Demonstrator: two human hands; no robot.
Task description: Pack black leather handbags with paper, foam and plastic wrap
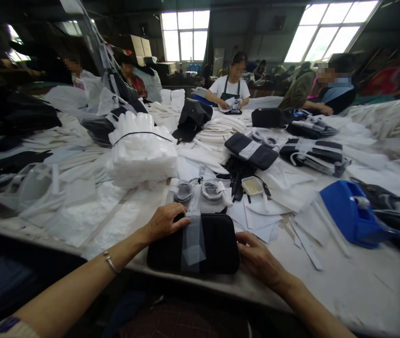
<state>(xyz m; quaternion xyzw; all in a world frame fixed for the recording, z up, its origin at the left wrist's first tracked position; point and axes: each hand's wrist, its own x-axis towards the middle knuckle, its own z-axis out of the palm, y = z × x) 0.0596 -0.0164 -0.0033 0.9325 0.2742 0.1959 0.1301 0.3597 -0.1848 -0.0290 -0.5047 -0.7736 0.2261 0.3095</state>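
A flat black case (219, 241) lies at the front edge of the table, with a translucent white strip (193, 249) wrapped round its middle. My left hand (166, 223) grips its far left corner, the thumb on top close to the strip. At the right edge, the curled fingers of my right hand (258, 258) hold the side of the case; some fingertips are hidden. Just beyond the case lie two grey coiled loops, a left coil (184, 191) and a right coil (211, 190), against white wrapping. The strip runs up between them.
A banded stack of white plastic bags (143, 150) stands at the back left. A blue tape dispenser (349, 213) is to the right. Beyond lie a wrapped black case (251, 150), a small clear tub (252, 186) and white sheets. A co-worker (233, 89) handles something across the table.
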